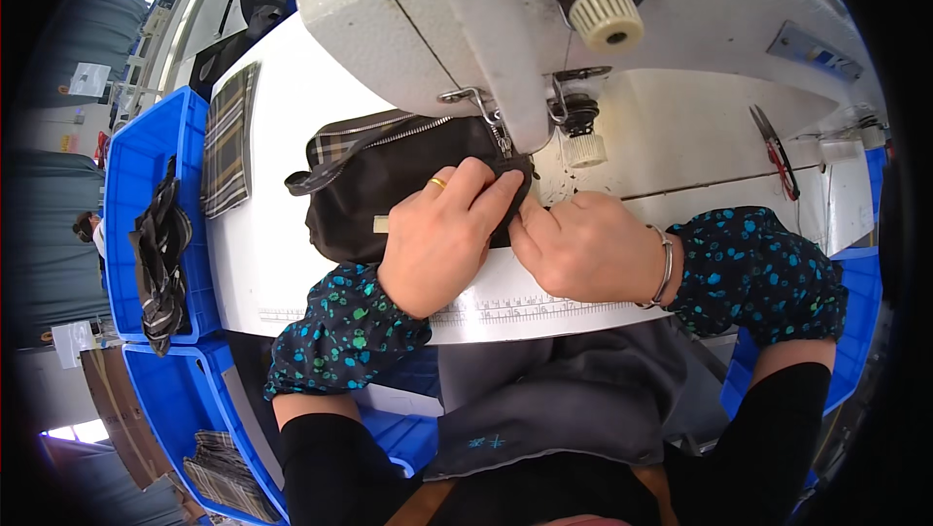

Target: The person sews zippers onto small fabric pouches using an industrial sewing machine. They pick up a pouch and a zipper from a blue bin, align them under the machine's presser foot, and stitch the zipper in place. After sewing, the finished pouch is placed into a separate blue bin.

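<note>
A black zippered pouch (360,181) with a plaid lining lies on the white sewing table, its zip running along the far side. Its right end sits close to the needle area of a white sewing machine (437,11). My left hand (447,225) presses on the pouch, thumb and fingers gathered at its right end. Close beside it, my right hand (588,246) is curled, pinching the pouch's right edge; its fingertips are partly hidden. A small pale label (381,224) shows next to my left hand.
Red-handled thread snips (777,162) lie at the right of the table. A folded plaid cloth (229,142) rests at the left. Blue bins (117,264) with dark strips and plaid pieces stand further left. A ruler strip (544,310) runs along the near edge.
</note>
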### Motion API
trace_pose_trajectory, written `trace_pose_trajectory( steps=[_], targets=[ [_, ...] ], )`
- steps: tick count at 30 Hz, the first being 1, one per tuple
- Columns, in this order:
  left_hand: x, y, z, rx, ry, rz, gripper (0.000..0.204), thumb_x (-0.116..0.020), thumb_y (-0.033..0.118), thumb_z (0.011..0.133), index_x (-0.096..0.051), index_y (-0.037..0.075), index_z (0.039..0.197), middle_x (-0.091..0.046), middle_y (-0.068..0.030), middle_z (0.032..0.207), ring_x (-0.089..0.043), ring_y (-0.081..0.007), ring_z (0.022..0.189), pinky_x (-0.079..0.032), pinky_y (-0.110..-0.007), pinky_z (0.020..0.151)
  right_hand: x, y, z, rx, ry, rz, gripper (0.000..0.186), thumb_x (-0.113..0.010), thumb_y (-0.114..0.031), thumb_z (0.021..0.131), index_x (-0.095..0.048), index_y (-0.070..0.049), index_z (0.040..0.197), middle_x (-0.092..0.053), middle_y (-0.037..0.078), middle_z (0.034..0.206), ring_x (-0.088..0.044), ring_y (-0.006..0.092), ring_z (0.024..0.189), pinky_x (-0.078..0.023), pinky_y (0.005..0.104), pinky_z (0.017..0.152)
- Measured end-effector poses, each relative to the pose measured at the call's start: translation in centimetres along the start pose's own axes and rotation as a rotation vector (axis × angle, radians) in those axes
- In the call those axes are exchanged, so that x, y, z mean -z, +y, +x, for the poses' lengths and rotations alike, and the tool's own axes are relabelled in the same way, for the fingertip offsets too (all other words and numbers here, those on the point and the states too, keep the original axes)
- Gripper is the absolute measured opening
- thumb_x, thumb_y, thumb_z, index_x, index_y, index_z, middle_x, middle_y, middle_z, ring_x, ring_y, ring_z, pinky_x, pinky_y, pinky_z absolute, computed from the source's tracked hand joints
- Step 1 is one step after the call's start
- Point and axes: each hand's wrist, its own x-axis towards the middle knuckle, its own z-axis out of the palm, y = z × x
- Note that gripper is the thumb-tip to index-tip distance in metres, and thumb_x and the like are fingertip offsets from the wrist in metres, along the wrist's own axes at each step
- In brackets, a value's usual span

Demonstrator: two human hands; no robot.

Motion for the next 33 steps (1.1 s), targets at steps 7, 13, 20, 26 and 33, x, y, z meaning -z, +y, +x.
trace_pose_trajectory(
  steps=[7, 13, 20, 26, 33],
  targets=[
    [-0.2, 0.2, 0.4, -0.016, 0.083, 0.025, 0.059, -0.069, -0.005, 0.060, -0.076, 0.012, 0.116, -0.067, -0.0032, 0.116, -0.067, -0.0238, 0.092, -0.058, -0.033, 0.071, 0.2, 0.2, 0.1, 0.018, 0.016, -0.025, 0.015, -0.066, -0.015, 0.073, -0.066, 0.000, 0.073, -0.062, 0.012, 0.069, -0.056, 0.0138, 0.049, -0.043, 0.0275, 0.044],
    [-1.0, -0.5, 0.3, -0.090, 0.125, -0.010, 0.041, -0.068, 0.009, 0.077, -0.074, 0.007, 0.117, -0.070, -0.0074, 0.119, -0.069, -0.0257, 0.106, -0.060, -0.033, 0.079, 0.1, 0.1, 0.0, 0.020, -0.011, -0.012, 0.014, -0.066, -0.014, 0.072, -0.065, 0.000, 0.071, -0.061, 0.012, 0.068, -0.056, 0.0140, 0.049, -0.043, 0.0274, 0.044],
    [-1.2, -0.4, 0.2, -0.075, 0.119, -0.026, 0.040, -0.067, 0.009, 0.077, -0.074, 0.006, 0.117, -0.071, -0.0086, 0.120, -0.069, -0.0270, 0.110, -0.060, -0.033, 0.081, 0.0, 0.3, -0.1, 0.044, 0.010, -0.016, 0.014, -0.065, -0.014, 0.072, -0.065, 0.000, 0.071, -0.061, 0.013, 0.068, -0.056, 0.0148, 0.049, -0.043, 0.0282, 0.043],
    [-1.9, -1.1, 1.3, -0.043, 0.140, 0.012, 0.040, -0.066, 0.007, 0.077, -0.074, 0.008, 0.116, -0.071, -0.0058, 0.120, -0.069, -0.0259, 0.109, -0.061, -0.034, 0.079, -0.5, 1.4, 0.3, -0.014, 0.004, -0.018, 0.014, -0.066, -0.013, 0.074, -0.066, 0.000, 0.073, -0.062, 0.013, 0.070, -0.057, 0.0163, 0.047, -0.043, 0.0306, 0.042],
    [-1.7, -1.2, 1.7, 0.016, 0.112, -0.002, 0.043, -0.066, 0.002, 0.074, -0.075, 0.010, 0.115, -0.071, -0.0032, 0.119, -0.069, -0.0242, 0.110, -0.061, -0.033, 0.077, -0.6, 1.9, 0.5, -0.052, 0.004, 0.054, 0.014, -0.066, -0.013, 0.076, -0.066, 0.001, 0.076, -0.066, 0.016, 0.077, -0.062, 0.0181, 0.051, -0.047, 0.0322, 0.044]
  ],
)
